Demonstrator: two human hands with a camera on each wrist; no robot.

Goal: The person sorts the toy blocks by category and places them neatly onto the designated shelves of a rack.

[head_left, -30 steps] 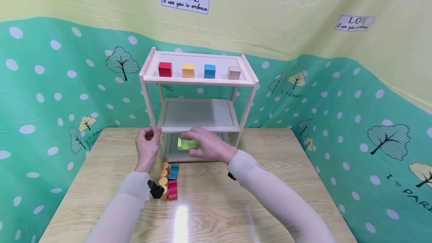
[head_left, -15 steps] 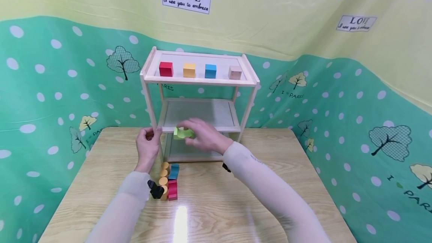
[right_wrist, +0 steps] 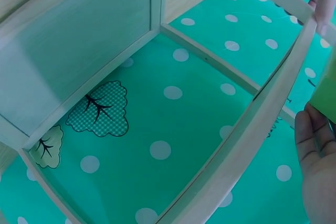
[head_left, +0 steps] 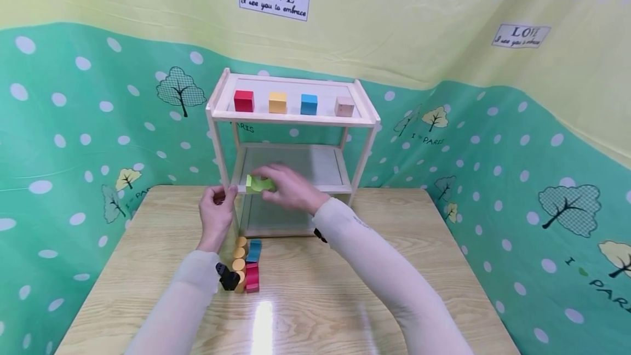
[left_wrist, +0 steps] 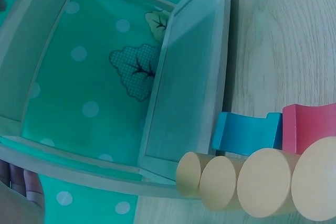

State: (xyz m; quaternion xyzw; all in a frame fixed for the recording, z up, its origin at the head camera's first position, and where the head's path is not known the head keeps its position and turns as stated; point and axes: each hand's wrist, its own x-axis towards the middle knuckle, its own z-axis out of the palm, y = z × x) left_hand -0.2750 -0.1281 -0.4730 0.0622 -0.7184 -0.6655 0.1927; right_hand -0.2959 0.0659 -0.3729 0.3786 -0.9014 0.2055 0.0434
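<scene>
A light green curved block is pinched in the right hand, at the front left edge of the shelf unit's middle board. In the right wrist view the fingers of the right hand lie under the green block. The left hand grips the left front post of the white wooden shelf unit at middle-board height. Its thumb touches the frame in the right wrist view, and its curled fingers show past the post in the left wrist view.
Red, yellow, blue and plain wooden cubes stand on the top board. Several round-topped wooden cylinders line up in front of the unit, beside a blue and a red curved block.
The right hand has lifted the green block from in front of the lower board to the middle board's edge, moving slightly left. The left hand has stayed at the post.
</scene>
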